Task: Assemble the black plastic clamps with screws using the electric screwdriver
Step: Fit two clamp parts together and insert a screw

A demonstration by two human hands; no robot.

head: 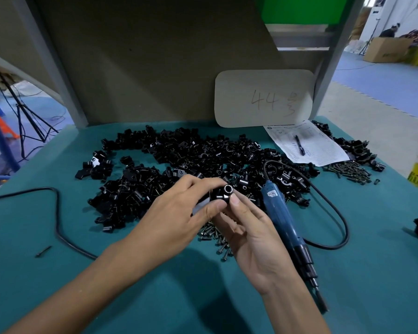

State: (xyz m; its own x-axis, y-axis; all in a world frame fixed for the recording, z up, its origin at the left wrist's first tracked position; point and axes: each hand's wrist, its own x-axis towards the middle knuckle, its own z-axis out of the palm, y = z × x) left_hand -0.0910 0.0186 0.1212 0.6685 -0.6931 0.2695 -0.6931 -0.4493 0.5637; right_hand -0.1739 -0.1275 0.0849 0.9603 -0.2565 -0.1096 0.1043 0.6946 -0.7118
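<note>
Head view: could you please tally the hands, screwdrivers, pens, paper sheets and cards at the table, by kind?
Hands: 2, the left hand and the right hand, both pinching one clamp
Screwdriver: 1
Pen: 1
Paper sheet: 1
Card: 1
Total: 6

Teal-topped bench (34, 225), drab backboard (155, 56) between grey posts (65, 80), blue floor (384, 80) beyond.

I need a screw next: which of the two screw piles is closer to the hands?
The pile just under the right hand, left of the blue screwdriver. The other pile lies far right, beside the paper sheet.
</note>
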